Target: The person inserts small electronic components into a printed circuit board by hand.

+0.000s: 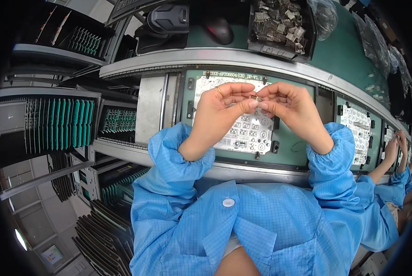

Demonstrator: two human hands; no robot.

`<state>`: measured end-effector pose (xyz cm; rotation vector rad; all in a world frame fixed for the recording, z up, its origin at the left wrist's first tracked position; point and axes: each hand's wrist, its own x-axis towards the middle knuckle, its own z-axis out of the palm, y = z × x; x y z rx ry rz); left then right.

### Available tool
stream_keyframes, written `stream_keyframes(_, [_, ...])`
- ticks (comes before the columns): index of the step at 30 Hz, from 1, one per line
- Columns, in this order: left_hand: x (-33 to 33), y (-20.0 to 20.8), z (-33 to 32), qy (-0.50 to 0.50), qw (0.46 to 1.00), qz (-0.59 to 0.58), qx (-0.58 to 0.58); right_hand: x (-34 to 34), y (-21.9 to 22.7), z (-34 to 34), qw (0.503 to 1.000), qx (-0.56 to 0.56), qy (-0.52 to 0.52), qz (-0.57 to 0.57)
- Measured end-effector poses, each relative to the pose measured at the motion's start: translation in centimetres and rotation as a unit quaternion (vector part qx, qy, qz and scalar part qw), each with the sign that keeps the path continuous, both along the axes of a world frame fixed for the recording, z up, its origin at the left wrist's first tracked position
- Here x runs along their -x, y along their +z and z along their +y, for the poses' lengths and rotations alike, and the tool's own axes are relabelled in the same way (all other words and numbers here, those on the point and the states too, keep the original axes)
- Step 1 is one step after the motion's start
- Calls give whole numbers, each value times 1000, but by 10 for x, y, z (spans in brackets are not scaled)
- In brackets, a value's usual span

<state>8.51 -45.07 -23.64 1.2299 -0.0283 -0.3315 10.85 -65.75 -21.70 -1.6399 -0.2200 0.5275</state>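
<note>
Between the fingertips of both hands is a small metal connector (pixel 257 98), mostly covered by the fingers. My left hand (pixel 215 110) pinches it from the left with thumb and forefinger. From the other side, the thumb and fingers of my right hand (pixel 294 105) close on it. Both hands hover over a white circuit board (pixel 242 138), which sits in a green fixture plate (pixel 291 149) with black clamps around its edge. Beyond the hands, a black bin (pixel 255 46) holds a heap of loose metal connectors (pixel 279 23).
A handheld scanner (pixel 169 19) and a dark mouse (pixel 219 30) lie beyond the metal rail (pixel 169 62). Racks of green boards (pixel 61 124) stand at left. Another white board (pixel 355 131) lies to the right, near a co-worker's hands (pixel 391 151). Clear plastic bags (pixel 369 39) lie far right.
</note>
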Motion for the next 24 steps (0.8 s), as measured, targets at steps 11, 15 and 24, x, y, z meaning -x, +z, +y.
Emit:
stream_keyframes(11, [42, -20, -6, 80, 996, -7, -48, 39, -35, 11, 992, -88, -81, 31])
stream_keyframes(15, [46, -26, -6, 94, 994, 4, -57, 45, -39, 11, 988, -96, -110, 50])
stream_keyframes(24, [55, -32, -5, 78, 995, 58, -37, 54, -39, 10, 993, -75, -71, 58])
